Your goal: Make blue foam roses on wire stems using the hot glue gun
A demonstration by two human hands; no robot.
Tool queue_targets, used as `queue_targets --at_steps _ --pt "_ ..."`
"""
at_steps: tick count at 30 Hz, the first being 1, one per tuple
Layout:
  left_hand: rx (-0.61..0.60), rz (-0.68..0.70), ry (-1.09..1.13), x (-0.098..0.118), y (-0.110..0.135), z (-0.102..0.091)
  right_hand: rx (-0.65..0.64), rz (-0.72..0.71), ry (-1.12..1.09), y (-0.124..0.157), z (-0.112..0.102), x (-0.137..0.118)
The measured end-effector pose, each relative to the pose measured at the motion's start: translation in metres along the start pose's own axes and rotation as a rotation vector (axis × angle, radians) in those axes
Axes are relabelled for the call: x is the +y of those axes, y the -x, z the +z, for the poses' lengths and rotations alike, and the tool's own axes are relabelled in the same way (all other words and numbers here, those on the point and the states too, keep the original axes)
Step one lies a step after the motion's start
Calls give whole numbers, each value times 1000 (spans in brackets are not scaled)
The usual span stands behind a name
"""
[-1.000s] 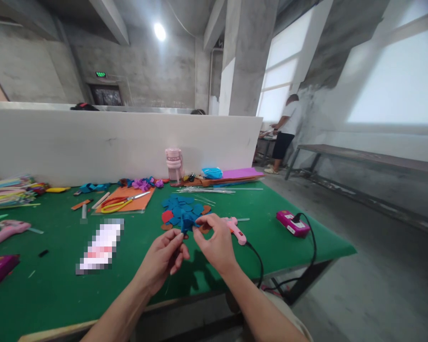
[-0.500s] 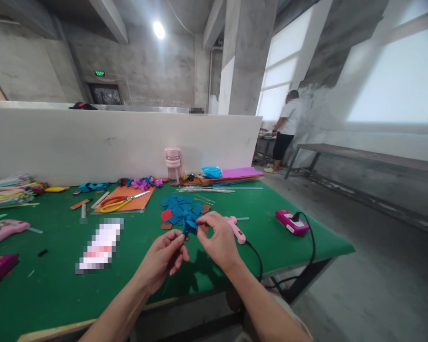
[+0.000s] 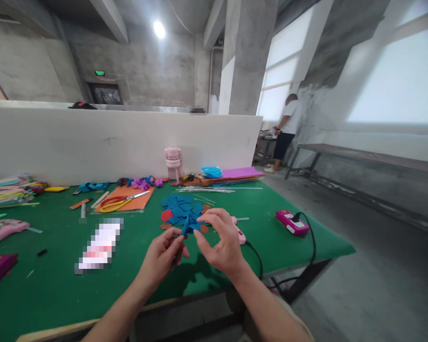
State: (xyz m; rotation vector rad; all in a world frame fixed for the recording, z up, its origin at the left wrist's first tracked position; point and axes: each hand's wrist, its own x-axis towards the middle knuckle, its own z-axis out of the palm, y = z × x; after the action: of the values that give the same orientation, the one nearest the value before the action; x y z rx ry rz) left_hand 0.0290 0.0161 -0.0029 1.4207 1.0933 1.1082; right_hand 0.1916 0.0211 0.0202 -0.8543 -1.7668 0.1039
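My left hand (image 3: 162, 254) pinches the base of a small blue flower-like piece (image 3: 189, 225) with folded petals, which looks like felt or paper. Beside it, my right hand (image 3: 223, 242) has its thumb and fingers apart around the piece's right side; whether a fingertip still touches a petal, I cannot tell. Just behind lies a loose pile of blue cut pieces (image 3: 180, 206), with a red piece (image 3: 166, 215) at its left and a few brown ones around it. Partly hidden behind my right hand is a pink glue gun (image 3: 241, 236).
Yellow-and-red scissors (image 3: 116, 203) rest on orange sheets (image 3: 137, 205). A pink bottle (image 3: 173, 166) stands by the white partition (image 3: 128, 142). At the right sits a magenta box (image 3: 291, 223) with a black cable. Another pink glue gun (image 3: 10, 229) lies left. A person (image 3: 287, 123) stands far off.
My right hand's fingers have spread and drawn slightly away from the blue piece. The piece has tilted and sits a little lower, still in my left hand's pinch.
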Motion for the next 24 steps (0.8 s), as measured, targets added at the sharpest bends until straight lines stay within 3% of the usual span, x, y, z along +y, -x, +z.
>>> queue_targets --at_steps 7,24 --pt "8 42 -67 -1 1 -1 -50 -84 161 2 5 -1" --pt "-18 91 -154 -5 0 -3 -22 -50 182 0 5 -1"
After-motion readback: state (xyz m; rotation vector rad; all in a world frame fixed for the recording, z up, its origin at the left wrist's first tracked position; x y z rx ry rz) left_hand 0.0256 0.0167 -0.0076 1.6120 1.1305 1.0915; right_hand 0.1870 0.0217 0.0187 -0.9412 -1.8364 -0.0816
